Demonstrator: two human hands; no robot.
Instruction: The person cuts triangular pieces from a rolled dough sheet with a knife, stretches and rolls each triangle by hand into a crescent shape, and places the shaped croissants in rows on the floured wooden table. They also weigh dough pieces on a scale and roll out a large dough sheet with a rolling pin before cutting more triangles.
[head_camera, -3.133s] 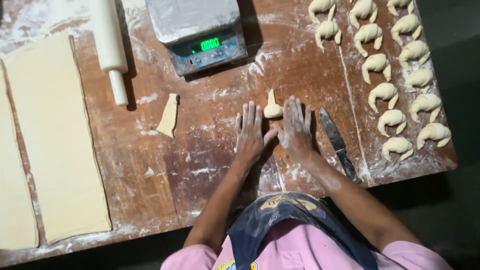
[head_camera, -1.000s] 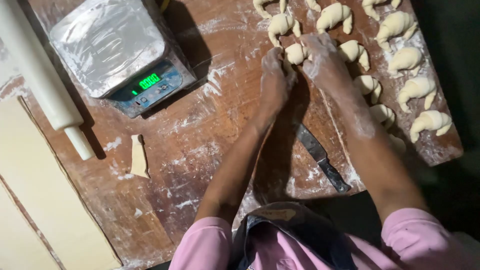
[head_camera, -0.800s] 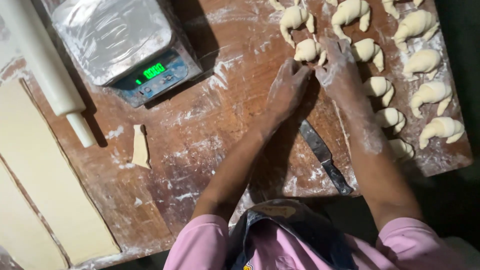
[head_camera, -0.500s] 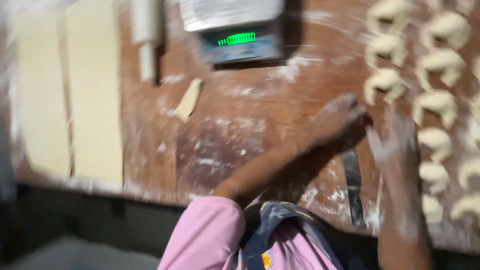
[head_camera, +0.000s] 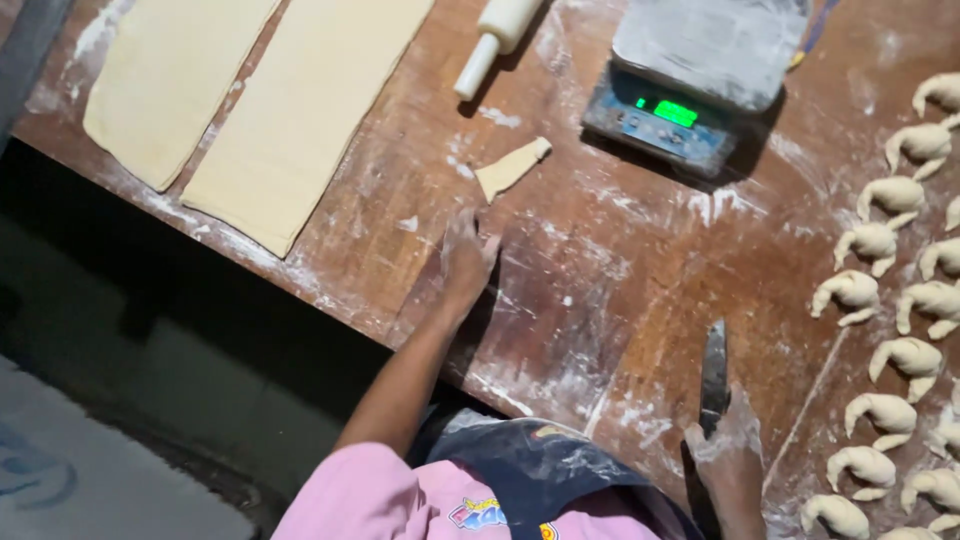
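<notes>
Right hand (head_camera: 728, 445) at the near desk (head_camera: 600, 290) edge, fingers closed round the handle of one knife (head_camera: 714, 375); left hand (head_camera: 467, 258) lies flat, fingers spread loosely, holding nothing, just short of one small dough triangle (head_camera: 512, 166). Along the right edge, some sixteen shaped croissants (head_camera: 872, 240) sit in rows. Farther off: one foil-wrapped scale (head_camera: 690, 80) with a green display, one rolling pin (head_camera: 492, 40), and two dough sheets (head_camera: 300, 110) at the far left corner.

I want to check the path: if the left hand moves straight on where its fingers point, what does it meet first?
Most likely the small dough triangle: the left hand points at it across bare floured table, nothing between.
</notes>
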